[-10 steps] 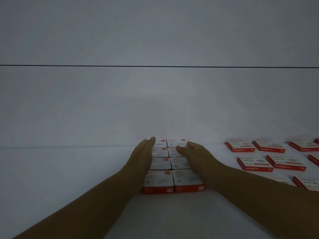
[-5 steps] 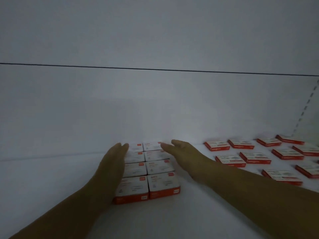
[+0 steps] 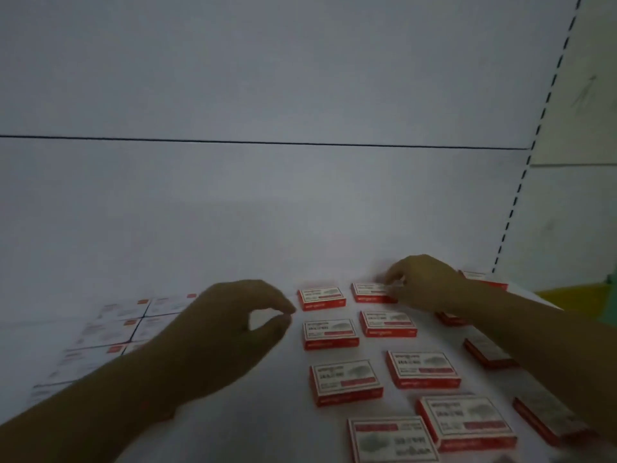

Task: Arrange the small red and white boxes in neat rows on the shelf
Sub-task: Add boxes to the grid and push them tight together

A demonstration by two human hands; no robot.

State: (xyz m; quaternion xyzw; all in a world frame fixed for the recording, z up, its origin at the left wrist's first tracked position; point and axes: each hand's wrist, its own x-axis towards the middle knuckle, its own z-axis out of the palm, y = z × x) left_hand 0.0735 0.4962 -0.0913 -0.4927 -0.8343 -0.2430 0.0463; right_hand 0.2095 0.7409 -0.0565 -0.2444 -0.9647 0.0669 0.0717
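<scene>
A: Layout?
B: White shelf [image 3: 233, 429]. A packed block [image 3: 113, 325] of boxes lies at left, blurred. Loose boxes [image 3: 345, 382] lie spread apart at right.
A: Hands?
B: Left hand [image 3: 227, 332] hovers between the two groups, thumb and forefinger curled into an empty ring. Right hand [image 3: 424, 282] reaches far, and its fingers [image 3: 389, 279] pinch the far box [image 3: 370, 292].

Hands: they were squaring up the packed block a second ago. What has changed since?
Both hands let go of the packed block and moved right. The left hand now hovers beside it, fingers curled, holding nothing. The right hand has reached the loose boxes and curls its fingers on a back-row box. The view swung right too. The block stays packed; the loose boxes lie spaced apart as before.
</scene>
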